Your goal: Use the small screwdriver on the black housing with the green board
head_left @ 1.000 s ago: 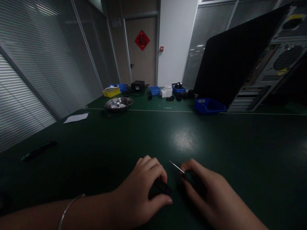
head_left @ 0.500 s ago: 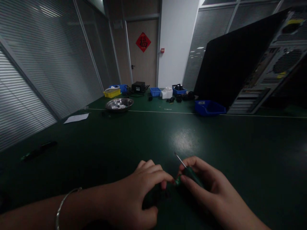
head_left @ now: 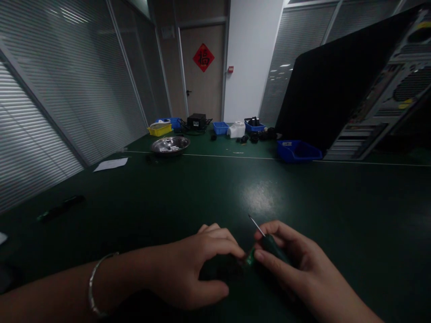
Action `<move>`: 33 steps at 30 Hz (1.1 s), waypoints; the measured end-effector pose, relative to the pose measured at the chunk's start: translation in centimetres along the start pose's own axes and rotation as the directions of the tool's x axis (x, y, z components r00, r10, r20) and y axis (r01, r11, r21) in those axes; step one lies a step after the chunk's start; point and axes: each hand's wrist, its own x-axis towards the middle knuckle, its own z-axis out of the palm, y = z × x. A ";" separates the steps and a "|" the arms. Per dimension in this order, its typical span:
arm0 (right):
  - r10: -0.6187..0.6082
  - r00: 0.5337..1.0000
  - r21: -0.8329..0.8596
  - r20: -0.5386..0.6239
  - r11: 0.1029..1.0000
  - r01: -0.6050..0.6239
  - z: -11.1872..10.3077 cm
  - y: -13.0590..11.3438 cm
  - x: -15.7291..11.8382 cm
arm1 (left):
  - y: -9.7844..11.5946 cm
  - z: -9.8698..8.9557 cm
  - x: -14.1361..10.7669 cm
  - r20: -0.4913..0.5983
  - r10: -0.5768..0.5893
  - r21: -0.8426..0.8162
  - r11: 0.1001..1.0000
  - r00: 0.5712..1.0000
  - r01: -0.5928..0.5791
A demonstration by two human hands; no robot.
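In my right hand is a screwdriver, its dark green handle in my curled fingers and its thin metal shaft pointing up and to the left. The same thumb and fingers also pinch a small, shiny green piece, perhaps a bit of circuit board. My left hand is open, thumb well apart from the fingers, with the index fingertip at the green piece's left edge. Beneath that hand lies a dark object, too dim to make out. A bracelet circles my left wrist.
On the green table lie a dark strip with a green end and a paper sheet. Farther back stand a metal bowl, a yellow basket and a blue bin. A large computer case rises at right.
My left thumb has moved slightly right and farther from the fingers. The right hand keeps its grip on the screwdriver and green piece. The whole view has shifted a little.
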 end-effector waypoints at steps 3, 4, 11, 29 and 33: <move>0.009 0.999 -0.004 0.038 1.000 -0.008 0.0 -0.3 0.0 | -0.4 1.0 0.1 -0.198 -0.090 -0.125 0.990 0.976 0.066; 0.015 0.999 -0.002 0.043 1.000 -0.015 0.0 -0.4 0.0 | -0.6 1.4 0.2 -0.244 -0.108 -0.144 0.987 0.964 0.074; 0.057 0.997 0.039 0.042 0.998 -0.059 0.6 -0.6 -0.3 | -1.2 2.7 0.8 -0.363 -0.058 -0.175 0.985 0.930 -0.007; -0.329 0.939 -0.344 0.097 0.874 0.342 0.6 0.1 -1.0 | -1.0 3.3 0.6 -0.416 -0.029 -0.183 0.982 0.909 -0.053; -0.364 0.924 -0.369 0.116 0.848 0.380 0.7 0.2 -1.1 | -1.1 3.4 0.7 -0.441 -0.014 -0.167 0.984 0.898 -0.066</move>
